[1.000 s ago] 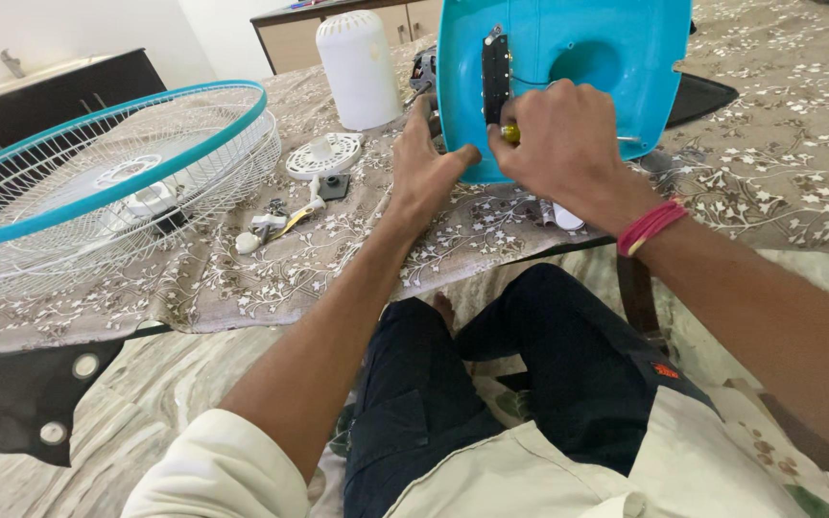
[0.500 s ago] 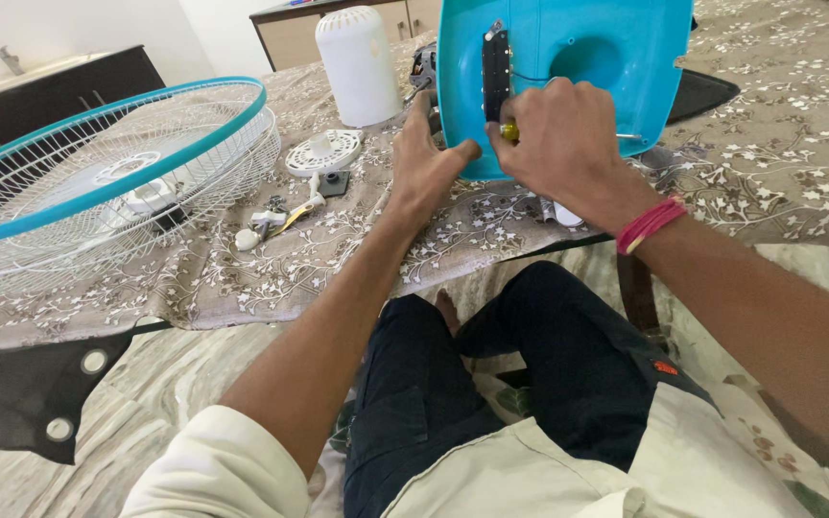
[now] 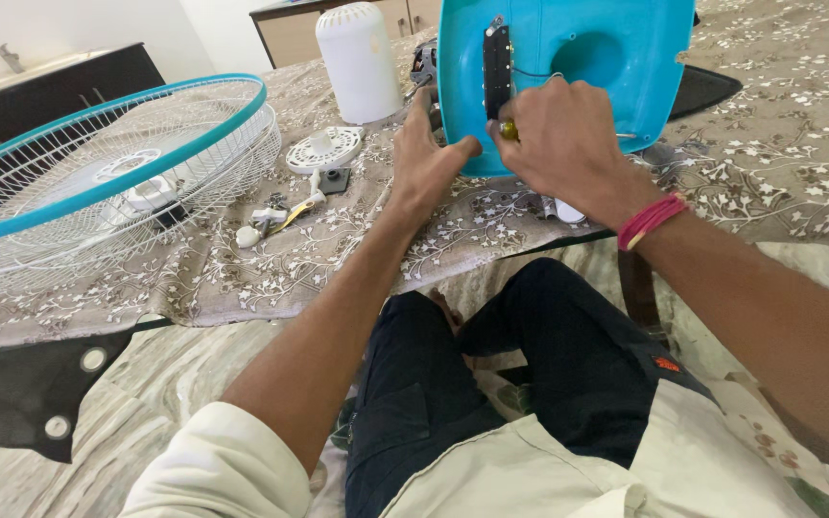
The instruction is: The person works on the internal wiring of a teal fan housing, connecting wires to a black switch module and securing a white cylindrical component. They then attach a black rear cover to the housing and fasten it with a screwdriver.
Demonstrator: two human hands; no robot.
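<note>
We have the turquoise plastic fan base shell (image 3: pixel 616 58) standing on edge on the bed, over the brown flower-printed cloth (image 3: pixel 769 182), its hollow inner side facing us. Our left hand (image 3: pixel 429 158) steadies its lower left edge, fingers spread flat, closed on nothing. Our right hand (image 3: pixel 568 144) has its grip clamped on a yellow-handled tool (image 3: pixel 509 129), probably a screwdriver, whose tip we cannot see, just below the black switch strip (image 3: pixel 497 67) set inside the shell.

To do this well, we judge that the left hand should press firmly so the shell does not rock, and the tool should stay square to the fastener, turned slowly so it does not slip toward the thin wires.

Of packages, labels and signs we see little: a small red patch (image 3: pixel 666 364) on the dark trousers. Left of the shell lie a white cylindrical vented cover (image 3: pixel 359 62), a white round slotted cap (image 3: pixel 323 151), small loose parts (image 3: pixel 275 219), and the white wire fan guard with turquoise rim (image 3: pixel 98 182).
</note>
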